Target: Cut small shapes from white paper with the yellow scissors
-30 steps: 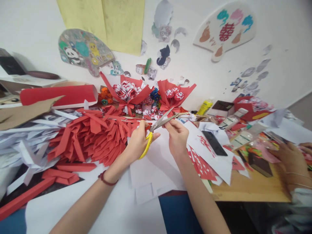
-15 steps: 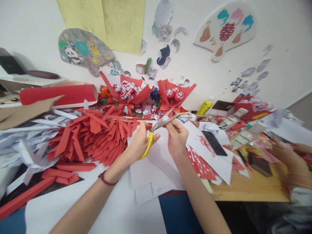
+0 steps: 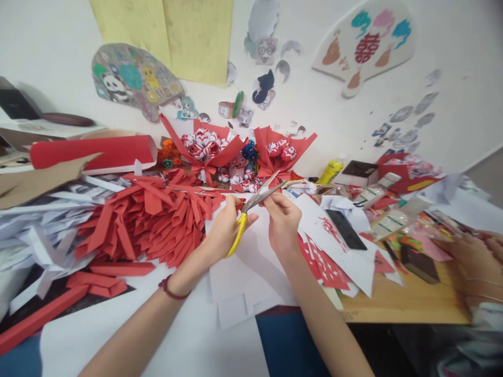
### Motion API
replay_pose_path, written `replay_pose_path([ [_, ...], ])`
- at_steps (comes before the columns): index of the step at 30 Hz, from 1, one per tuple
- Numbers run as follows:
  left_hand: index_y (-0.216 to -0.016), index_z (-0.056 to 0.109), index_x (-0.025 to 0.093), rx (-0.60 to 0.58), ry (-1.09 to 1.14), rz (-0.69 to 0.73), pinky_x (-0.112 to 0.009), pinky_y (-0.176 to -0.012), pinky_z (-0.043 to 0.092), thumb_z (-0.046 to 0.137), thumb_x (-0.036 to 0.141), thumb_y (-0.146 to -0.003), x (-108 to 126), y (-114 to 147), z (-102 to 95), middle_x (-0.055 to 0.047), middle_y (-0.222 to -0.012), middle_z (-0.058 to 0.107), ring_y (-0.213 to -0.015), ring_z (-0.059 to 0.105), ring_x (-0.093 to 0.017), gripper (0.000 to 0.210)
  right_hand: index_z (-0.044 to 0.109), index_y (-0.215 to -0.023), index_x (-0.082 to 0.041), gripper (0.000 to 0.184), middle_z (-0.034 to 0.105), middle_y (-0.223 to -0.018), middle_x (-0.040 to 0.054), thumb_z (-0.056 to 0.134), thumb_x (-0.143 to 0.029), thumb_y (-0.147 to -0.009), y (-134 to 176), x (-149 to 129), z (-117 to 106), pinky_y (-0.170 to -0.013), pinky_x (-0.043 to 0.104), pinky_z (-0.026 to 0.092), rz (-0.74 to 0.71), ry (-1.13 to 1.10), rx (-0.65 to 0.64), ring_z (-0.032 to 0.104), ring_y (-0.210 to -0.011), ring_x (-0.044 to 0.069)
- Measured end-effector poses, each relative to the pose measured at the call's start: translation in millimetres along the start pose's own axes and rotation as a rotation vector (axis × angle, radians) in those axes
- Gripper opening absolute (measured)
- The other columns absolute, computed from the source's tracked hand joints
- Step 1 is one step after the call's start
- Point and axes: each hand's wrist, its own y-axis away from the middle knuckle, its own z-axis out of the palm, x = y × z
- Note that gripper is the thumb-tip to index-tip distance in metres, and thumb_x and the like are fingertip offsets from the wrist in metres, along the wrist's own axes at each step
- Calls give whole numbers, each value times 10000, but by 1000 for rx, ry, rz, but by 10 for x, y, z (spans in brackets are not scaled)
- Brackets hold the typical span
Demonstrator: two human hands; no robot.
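white wall (image 3: 451, 120) at twelve o'clock carried a sheet of yellow paper (image 3: 173, 36), a fan-shaped card painted with a panda and cartoon animals (image 3: 131, 78), a second fan-shaped card with a red double-happiness character (image 3: 363, 44) and a scatter of small cut-out stickers (image 3: 261, 91). below it stretched a cluttered wooden table (image 3: 408, 303), layered with white paper sheets (image 3: 243, 272).

at the centre, the left hand (image 3: 225, 230) was closed around the yellow handles of a pair of steel-bladed scissors (image 3: 251, 207), whose blades stood parted and pointed toward one o'clock. the right hand (image 3: 282, 222), just beside it at three o'clock, had its fingertips pinched together at the blades; whatever scrap it gripped was too small to make out. a dark red cord bracelet (image 3: 171, 290) circled the left wrist.

at nine o'clock from the hands lay a heap of folded red paper strips (image 3: 153, 217), with crumpled white paper strips (image 3: 39, 230) beyond it. at twelve o'clock stood two red-wrapped paper flower bouquets (image 3: 236, 149). at four o'clock lay red paper-cut pieces (image 3: 326, 264) and a black phone (image 3: 346, 230). a yellow glue bottle (image 3: 330, 171) stood at two o'clock. at the far three o'clock edge another person's hand (image 3: 471, 256) rested among coloured packets.
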Motion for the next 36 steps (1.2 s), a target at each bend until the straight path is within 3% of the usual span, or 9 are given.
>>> replay_pose_path([
  [9,-873,305,228,33,-25,7,-248,-582,345,581,420,-845,-9,-18,-13,31,-712,483,-602,468,-135,337,713,-809,-165,125,687,-786,15,756,-260,-739,-51,-32,-33,-731,273,521,17,22,-44,637,-732,125],
  [19,-853,288,230,44,-57,13,-235,-573,328,601,382,-828,22,-11,-13,26,-742,466,-610,460,-128,349,698,-820,-171,144,716,-754,15,752,-277,-738,-90,-96,-90,-694,277,549,-82,118,-10,671,-698,140],
  [36,-827,271,237,49,-46,26,-217,-526,287,580,418,-849,-7,-7,-1,68,-650,376,-550,369,-107,359,696,-839,-168,181,701,-760,18,762,-299,-733,-32,-8,-2,-685,291,532,52,-40,38,655,-704,138],
])
